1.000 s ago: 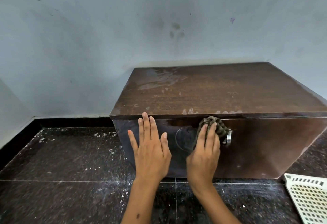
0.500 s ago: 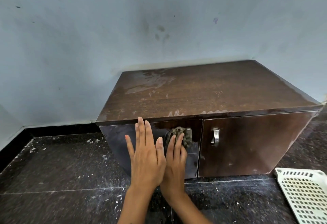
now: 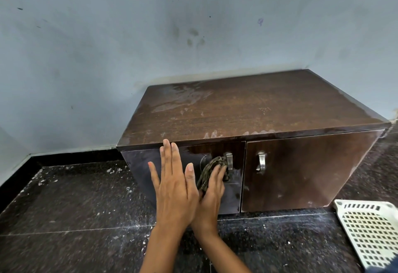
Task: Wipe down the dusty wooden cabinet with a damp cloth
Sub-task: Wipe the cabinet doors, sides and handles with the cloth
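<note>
A low dark wooden cabinet (image 3: 247,111) with two doors stands on the floor against the wall; its top shows wet streaks and dusty smears. My left hand (image 3: 174,184) lies flat, fingers straight, against the left door near its upper edge. Beside it, partly tucked under the left hand, my right hand (image 3: 212,190) presses a dark bunched cloth (image 3: 212,168) with straight fingers against the left door. The cloth touches the left door's metal handle (image 3: 229,160). The right door's handle (image 3: 261,161) is bare.
Dark speckled stone floor (image 3: 75,218) with white dust and crumbs surrounds the cabinet. A white perforated plastic tray (image 3: 370,231) lies on the floor at the lower right. A pale blue wall (image 3: 150,35) rises behind the cabinet.
My right hand slid the cloth left from the right door's handle onto the left door beside my left hand, then a little down. The view shifted so the cabinet sits further right.
</note>
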`<action>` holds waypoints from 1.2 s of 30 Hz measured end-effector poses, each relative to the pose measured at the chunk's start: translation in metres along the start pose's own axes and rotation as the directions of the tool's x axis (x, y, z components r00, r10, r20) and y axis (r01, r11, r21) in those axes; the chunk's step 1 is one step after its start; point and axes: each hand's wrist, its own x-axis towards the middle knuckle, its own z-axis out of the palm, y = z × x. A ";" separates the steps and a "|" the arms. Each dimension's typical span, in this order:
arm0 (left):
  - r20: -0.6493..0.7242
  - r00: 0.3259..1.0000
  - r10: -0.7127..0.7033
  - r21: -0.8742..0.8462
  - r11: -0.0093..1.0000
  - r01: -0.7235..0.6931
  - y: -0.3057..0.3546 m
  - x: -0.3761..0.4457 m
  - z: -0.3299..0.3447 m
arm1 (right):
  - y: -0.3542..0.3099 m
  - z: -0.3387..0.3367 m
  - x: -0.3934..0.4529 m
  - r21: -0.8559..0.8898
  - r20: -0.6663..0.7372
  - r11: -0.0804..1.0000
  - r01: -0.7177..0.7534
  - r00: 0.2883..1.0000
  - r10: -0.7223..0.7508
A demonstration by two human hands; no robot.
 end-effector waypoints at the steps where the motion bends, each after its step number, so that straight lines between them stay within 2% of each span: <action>1: 0.003 1.000 -0.003 0.002 1.000 0.003 -0.001 -0.001 0.000 | 0.000 -0.001 -0.001 0.012 -0.001 1.000 -0.023 1.000 0.023; 4: 0.000 1.000 -0.009 0.004 1.000 0.009 -0.002 -0.001 0.000 | -0.009 0.001 0.005 0.095 -0.023 0.990 -0.102 0.994 0.104; 6: -0.018 1.000 0.006 -0.008 1.000 -0.006 -0.002 0.000 -0.001 | -0.018 0.003 0.011 0.130 -0.070 0.987 -0.099 0.992 0.109; 10: -0.054 0.998 0.032 -0.051 0.998 -0.035 0.001 0.001 0.000 | -0.011 0.007 0.007 0.093 -0.086 0.995 0.029 0.996 -0.021; 13: -0.049 0.998 0.034 -0.072 0.997 -0.038 0.000 0.000 0.001 | 0.013 0.007 0.001 -0.065 -0.033 0.982 0.175 0.984 -0.178; 15: -0.020 0.999 0.050 -0.053 0.997 -0.051 -0.001 0.000 0.003 | 0.036 0.002 0.004 -0.292 0.031 0.904 0.311 0.948 -0.316; 17: 0.024 0.996 0.083 -0.006 0.997 -0.083 -0.002 -0.002 0.007 | 0.055 -0.006 0.013 -0.535 0.164 0.727 0.431 0.897 -0.411; 19: 0.074 0.992 0.104 0.051 0.993 -0.107 -0.004 -0.004 0.013 | 0.068 -0.016 0.025 -0.644 0.263 0.562 0.518 0.841 -0.473; 20: 0.096 0.991 0.098 0.077 0.991 -0.106 -0.005 -0.006 0.016 | 0.073 -0.021 0.029 -0.655 0.284 0.520 0.548 0.816 -0.503; 22: 0.134 0.989 0.058 0.120 0.990 -0.074 -0.010 -0.010 0.021 | 0.080 -0.025 0.031 -0.667 0.286 0.484 0.566 0.795 -0.535; 25: 0.157 0.988 -0.005 0.123 0.992 -0.014 -0.017 -0.013 0.026 | 0.068 -0.020 0.032 -0.654 0.203 0.523 0.547 0.793 -0.575; 29: 0.143 0.990 -0.007 0.092 0.996 -0.006 -0.018 -0.011 0.029 | 0.030 -0.009 0.050 -0.650 0.060 0.483 0.586 0.674 -0.737; 32: 0.149 0.989 -0.002 0.069 0.998 -0.008 -0.015 -0.011 0.029 | 0.037 -0.011 0.049 -0.671 0.082 0.465 0.577 0.682 -0.727; 36: 0.158 0.987 -0.003 0.071 0.997 -0.008 -0.015 -0.012 0.029 | 0.082 -0.021 0.030 -0.675 0.233 0.480 0.560 0.779 -0.582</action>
